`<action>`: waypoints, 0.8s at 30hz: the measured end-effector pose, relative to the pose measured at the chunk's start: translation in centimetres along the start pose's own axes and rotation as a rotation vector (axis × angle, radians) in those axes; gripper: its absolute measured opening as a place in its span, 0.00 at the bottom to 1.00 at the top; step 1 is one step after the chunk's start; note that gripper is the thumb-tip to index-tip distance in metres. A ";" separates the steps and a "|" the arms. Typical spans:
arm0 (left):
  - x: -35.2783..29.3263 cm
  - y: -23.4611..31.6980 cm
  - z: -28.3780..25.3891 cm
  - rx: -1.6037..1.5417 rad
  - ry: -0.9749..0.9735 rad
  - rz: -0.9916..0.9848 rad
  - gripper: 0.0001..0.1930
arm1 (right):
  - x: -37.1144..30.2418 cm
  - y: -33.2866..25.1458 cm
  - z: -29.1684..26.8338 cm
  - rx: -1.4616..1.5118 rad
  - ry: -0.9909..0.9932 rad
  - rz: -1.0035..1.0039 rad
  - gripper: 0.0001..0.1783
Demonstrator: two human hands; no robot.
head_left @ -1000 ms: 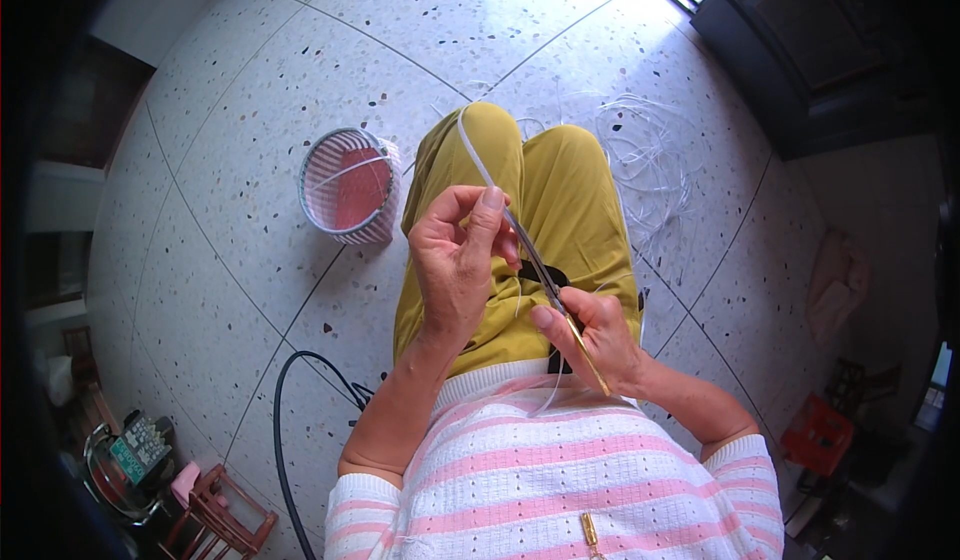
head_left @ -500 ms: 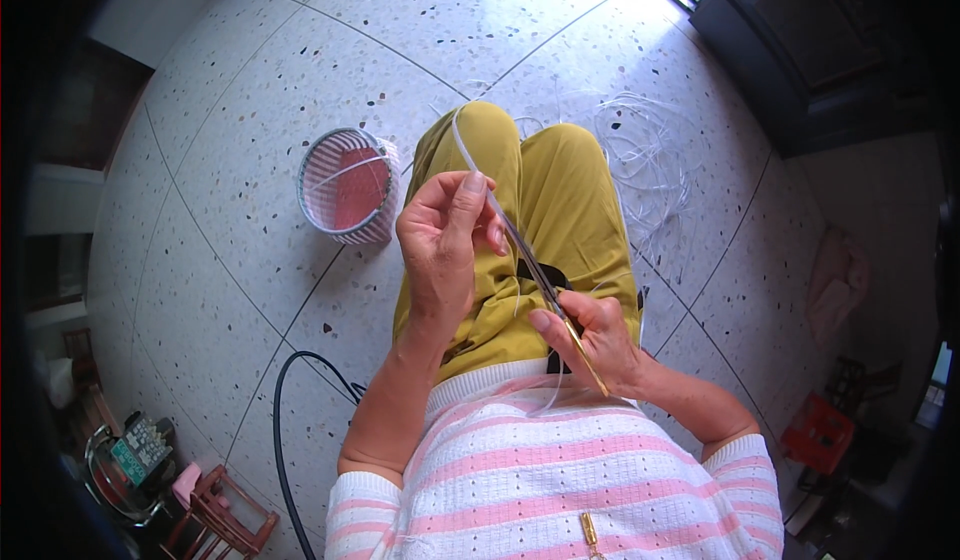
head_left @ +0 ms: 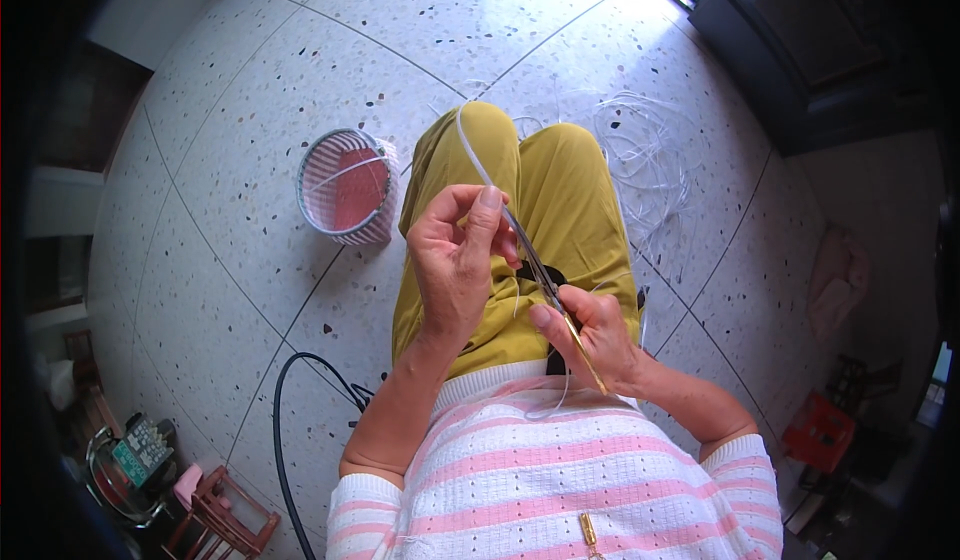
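White strip (head_left: 470, 150), 1 pc., is pinched btwn thumb & forefinger of the L hand (head_left: 455, 250); that grip is closed on it. From the pinch the strip arcs up over the L knee (head_left: 490, 125); on the other side it meets 1 pr. gold-handled scissors (head_left: 543, 274), though I can't tell if it sits btwn the blades. R hand (head_left: 597, 335) has its grip wrapped round the handles, blades slanting up to the L fingertips, approx. together. On the floor (head_left: 300, 50): 1 striped basket (head_left: 325, 195) w/ pink base, L of the knees, & 1 heap of white strands (head_left: 650, 150), R, too tangled to count.
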State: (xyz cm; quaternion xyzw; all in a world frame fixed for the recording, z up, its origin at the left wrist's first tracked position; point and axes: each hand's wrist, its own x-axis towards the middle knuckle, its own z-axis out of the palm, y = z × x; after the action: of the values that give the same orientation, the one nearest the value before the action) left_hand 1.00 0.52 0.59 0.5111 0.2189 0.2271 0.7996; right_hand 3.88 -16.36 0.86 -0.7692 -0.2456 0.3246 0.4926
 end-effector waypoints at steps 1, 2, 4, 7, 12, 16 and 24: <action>0.0 0.0 0.0 0.001 0.005 -0.001 0.10 | 0.0 0.1 0.0 0.000 0.000 0.000 0.28; 0.0 0.0 0.0 0.003 0.010 -0.001 0.10 | 0.0 0.3 0.1 0.001 0.005 -0.007 0.28; 0.0 -0.1 0.0 0.000 0.010 0.000 0.10 | 0.0 0.5 0.2 0.002 0.010 -0.013 0.28; 0.0 -0.2 0.0 -0.007 0.006 0.002 0.10 | 0.0 0.6 0.2 0.007 0.027 -0.035 0.27; 0.1 -0.3 -0.2 -0.019 0.016 -0.026 0.10 | -0.1 0.3 -0.1 -0.028 -0.038 -0.007 0.23; 2.0 -0.2 -1.5 -0.208 -0.044 -0.134 0.11 | 0.0 0.2 -0.3 -0.062 -0.031 -0.018 0.24; 2.6 0.5 -1.5 -0.063 -0.057 -0.042 0.10 | 0.6 0.0 -0.4 0.130 -0.113 0.073 0.29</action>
State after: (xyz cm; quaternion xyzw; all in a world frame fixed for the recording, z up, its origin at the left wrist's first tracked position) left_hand 2.13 3.27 0.18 0.4871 0.1995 0.2025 0.8258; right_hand 4.59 -16.25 0.82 -0.7244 -0.2231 0.4006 0.5148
